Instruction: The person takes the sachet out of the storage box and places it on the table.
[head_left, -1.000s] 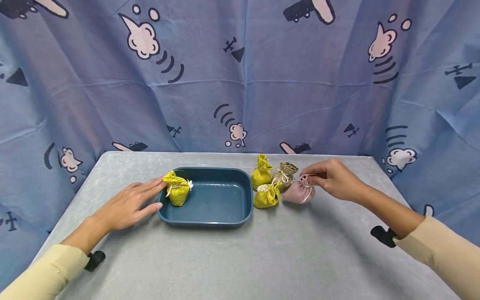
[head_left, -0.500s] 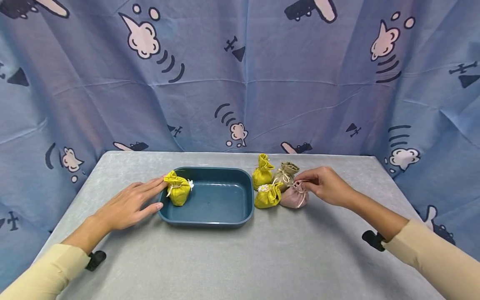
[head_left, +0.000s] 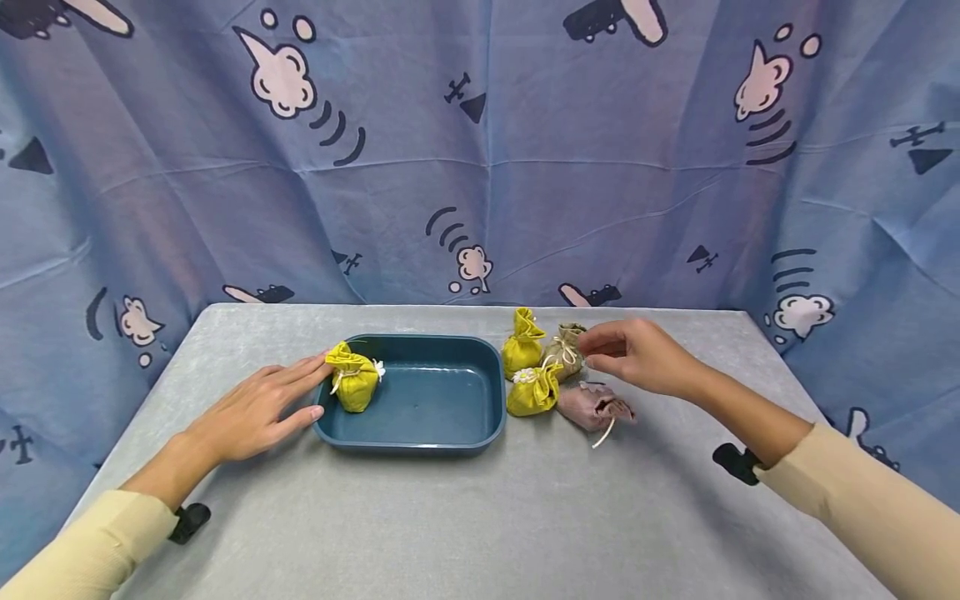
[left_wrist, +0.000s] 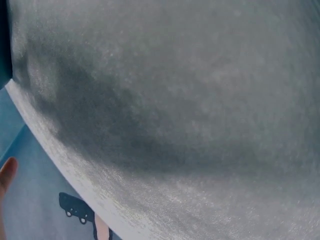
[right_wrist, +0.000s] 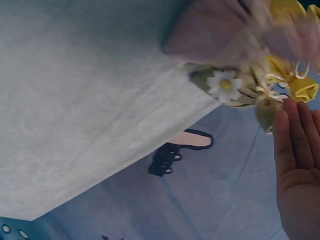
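Note:
My left hand (head_left: 258,408) rests with straight fingers against the left end of a dark teal plastic bin (head_left: 416,448). Inside the bin, at that end, sits a yellow drawstring pouch (head_left: 356,382). My right hand (head_left: 648,357) holds nothing; its fingertips are beside the neck of an olive-brown drawstring pouch (head_left: 564,354). In the right wrist view its fingers (right_wrist: 300,140) are straight, near this pouch, which bears a white daisy (right_wrist: 224,86). A pink pouch (head_left: 588,406) lies tipped on the table below that hand, its mouth pointing right and its cord loose.
Two more yellow pouches, one behind (head_left: 522,348) and one in front (head_left: 532,393), stand between bin and olive-brown pouch. The grey table (head_left: 450,533) ends at a patterned blue curtain (head_left: 420,167). The left wrist view shows mostly tabletop.
My right hand moved the pink pouch left against the others and let go; the pouch tipped over. That hand then shifted up to the olive-brown pouch. My left hand stayed still.

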